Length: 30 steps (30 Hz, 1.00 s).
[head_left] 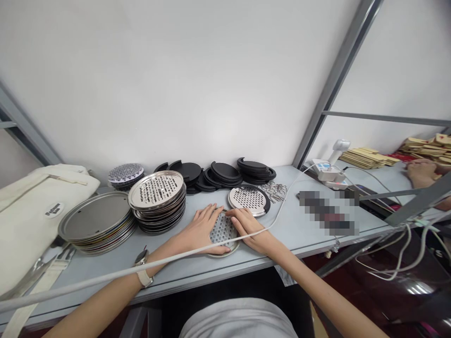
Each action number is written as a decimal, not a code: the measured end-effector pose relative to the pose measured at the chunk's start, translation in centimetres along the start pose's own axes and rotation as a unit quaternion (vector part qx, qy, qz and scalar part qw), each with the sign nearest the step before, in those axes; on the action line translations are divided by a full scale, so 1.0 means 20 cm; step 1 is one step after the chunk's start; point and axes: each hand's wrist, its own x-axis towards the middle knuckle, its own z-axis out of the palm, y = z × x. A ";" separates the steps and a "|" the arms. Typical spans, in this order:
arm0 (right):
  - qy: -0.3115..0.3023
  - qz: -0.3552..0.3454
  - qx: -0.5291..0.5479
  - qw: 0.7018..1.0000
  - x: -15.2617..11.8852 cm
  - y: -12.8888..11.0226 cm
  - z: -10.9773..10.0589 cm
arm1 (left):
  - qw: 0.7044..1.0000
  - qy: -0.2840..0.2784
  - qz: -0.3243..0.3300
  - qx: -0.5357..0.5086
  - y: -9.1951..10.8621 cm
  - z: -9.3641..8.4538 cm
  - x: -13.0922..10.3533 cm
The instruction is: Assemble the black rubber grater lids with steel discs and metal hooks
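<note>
A round metal grater disc (224,228) with raised teeth lies at the table's front edge, between my hands. My left hand (200,234) grips its left side, thumb at the near rim and fingers at the far rim. On the right side, the bent fingers of my right hand (251,231) press the disc's upper right rim. Just behind stands a grater disc with a black holder (247,199) around its right edge. A tall stack of grater discs (157,190) is to the left of my hands. Part of the held disc's rim is hidden by my fingers.
Plain round plates (98,218) are stacked at left, beside a white bag (38,211). Black plastic holders (225,173) lie along the wall, near small metal hooks (275,190). A white cable (169,259) crosses before my arms. Another person's hand (421,171) is at far right.
</note>
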 end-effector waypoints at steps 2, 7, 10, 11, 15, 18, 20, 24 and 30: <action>0.012 0.003 -0.008 1.000 0.00 0.00 0.00 | 1.000 0.002 0.002 -0.003 0.00 0.00 0.00; 0.022 0.001 -0.017 1.000 0.00 0.01 0.01 | 1.000 0.013 0.010 -0.012 0.01 -0.01 0.00; 0.020 0.002 -0.017 1.000 0.00 0.00 0.01 | 1.000 0.023 0.010 -0.016 0.02 -0.01 0.00; 0.019 0.001 -0.017 1.000 0.00 0.00 0.00 | 0.999 0.026 0.011 -0.014 0.02 -0.01 0.00; 0.016 0.004 -0.016 1.000 0.00 0.00 0.01 | 0.999 0.032 0.015 -0.009 0.03 -0.01 0.00; 0.019 -0.008 -0.013 1.000 0.00 0.01 0.01 | 0.999 0.035 0.006 -0.017 0.04 -0.02 0.00; 0.034 -0.008 -0.015 0.999 0.00 0.02 0.02 | 0.999 0.039 -0.004 -0.023 0.04 -0.03 0.00; 0.074 0.031 -0.033 0.996 0.00 0.04 0.03 | 0.998 0.054 -0.010 -0.034 0.04 -0.03 0.00; 0.051 0.043 -0.033 0.997 0.00 0.03 0.04 | 0.997 0.063 -0.014 -0.052 0.04 -0.03 0.00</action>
